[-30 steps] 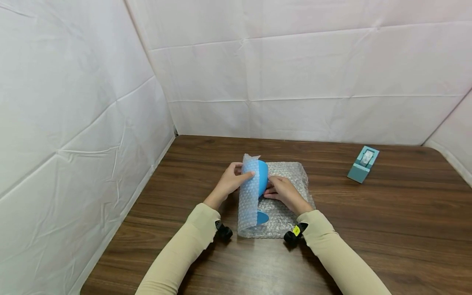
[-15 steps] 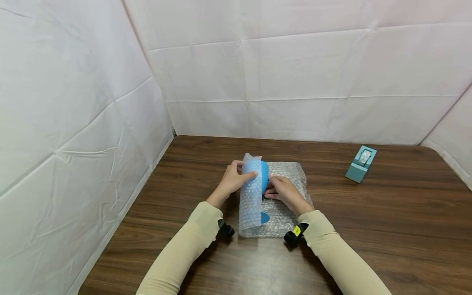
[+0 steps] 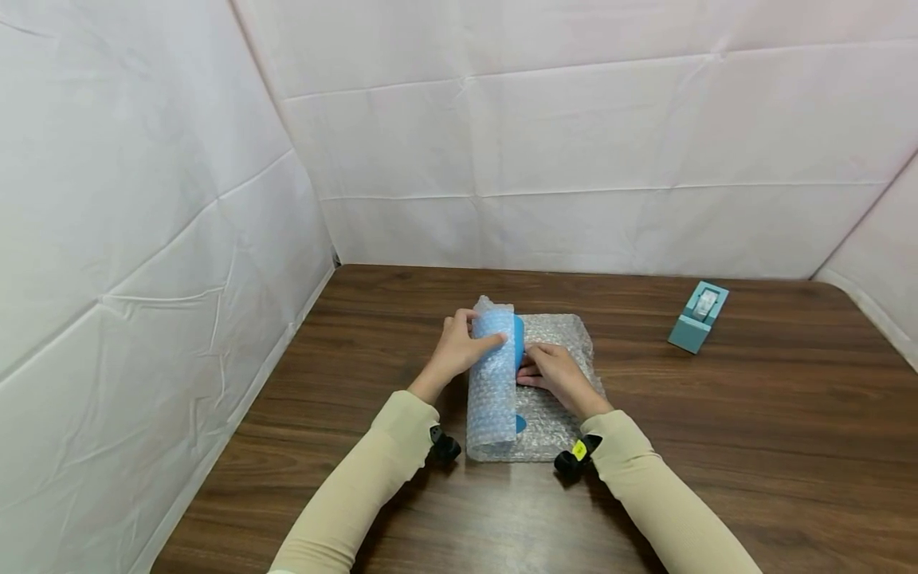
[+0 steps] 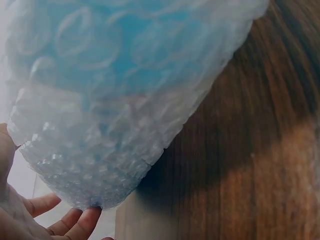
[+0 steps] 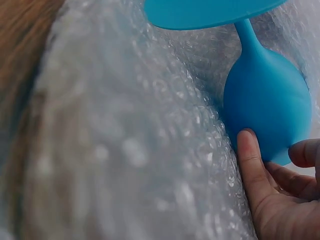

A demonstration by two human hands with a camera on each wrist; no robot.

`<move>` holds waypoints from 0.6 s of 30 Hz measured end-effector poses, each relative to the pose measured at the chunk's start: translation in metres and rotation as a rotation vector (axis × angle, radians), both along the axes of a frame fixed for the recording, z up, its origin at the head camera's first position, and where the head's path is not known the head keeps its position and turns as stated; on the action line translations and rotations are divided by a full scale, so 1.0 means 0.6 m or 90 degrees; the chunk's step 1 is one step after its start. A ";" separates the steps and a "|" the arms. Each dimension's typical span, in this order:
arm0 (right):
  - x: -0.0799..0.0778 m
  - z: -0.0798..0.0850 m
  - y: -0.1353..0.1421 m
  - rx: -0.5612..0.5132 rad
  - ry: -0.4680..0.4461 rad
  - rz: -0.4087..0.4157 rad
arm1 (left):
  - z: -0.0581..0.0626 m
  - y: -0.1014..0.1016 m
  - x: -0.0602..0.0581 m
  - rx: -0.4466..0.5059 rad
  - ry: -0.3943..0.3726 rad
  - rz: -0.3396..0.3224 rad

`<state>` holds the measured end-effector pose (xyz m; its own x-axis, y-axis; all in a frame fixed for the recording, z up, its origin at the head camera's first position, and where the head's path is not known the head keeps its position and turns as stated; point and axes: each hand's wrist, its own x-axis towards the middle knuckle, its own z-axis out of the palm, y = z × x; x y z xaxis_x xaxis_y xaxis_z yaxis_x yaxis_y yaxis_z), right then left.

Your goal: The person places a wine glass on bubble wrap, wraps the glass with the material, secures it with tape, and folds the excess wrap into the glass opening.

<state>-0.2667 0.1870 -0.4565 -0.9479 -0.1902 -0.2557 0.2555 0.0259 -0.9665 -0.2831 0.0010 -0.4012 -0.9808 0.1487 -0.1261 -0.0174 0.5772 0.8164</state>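
A blue stemmed wine glass (image 5: pixel 267 100) lies on its side on a sheet of bubble wrap (image 3: pixel 552 430), its foot (image 5: pixel 215 12) toward the person. The left flap of bubble wrap (image 3: pixel 493 399) is folded over much of the glass. My left hand (image 3: pixel 459 347) grips this flap from the left, thumb on top and fingers behind. In the left wrist view, blue shows through the bubbles above its fingertips (image 4: pixel 90 220). My right hand (image 3: pixel 555 373) holds the bowl near its rim from the right, thumb and fingers against it. The flap hides most of the bowl in the head view.
A teal tape dispenser (image 3: pixel 699 317) with a clear roll stands at the back right of the dark wooden table (image 3: pixel 753 446). White cloth walls (image 3: pixel 574 135) border the table at the back and sides.
My left hand has drawn the bubble wrap flap further right over the wine glass, so less blue shows. The right hand has stayed nearly in place at the bowl.
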 end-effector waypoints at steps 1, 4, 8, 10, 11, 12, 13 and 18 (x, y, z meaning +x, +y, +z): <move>0.001 0.000 0.001 0.001 0.001 0.001 | 0.000 0.001 0.000 -0.003 0.000 0.001; 0.001 -0.001 0.003 0.004 0.002 0.003 | -0.003 0.005 -0.002 -0.011 0.001 0.001; 0.002 -0.002 0.007 -0.010 -0.004 0.011 | -0.003 0.009 -0.002 -0.016 0.003 0.001; 0.002 -0.002 0.010 -0.021 -0.006 0.021 | -0.002 0.010 -0.002 -0.019 0.002 0.002; 0.003 -0.002 0.011 -0.025 -0.006 0.028 | -0.002 0.011 -0.002 -0.019 0.002 0.003; 0.003 -0.002 0.013 -0.029 -0.006 0.034 | -0.002 0.012 -0.002 -0.018 0.002 0.004; 0.004 -0.002 0.014 -0.030 -0.004 0.044 | -0.002 0.012 -0.002 -0.018 0.002 0.004; 0.007 -0.003 0.021 -0.020 0.004 0.063 | -0.004 0.015 -0.003 -0.010 0.005 0.003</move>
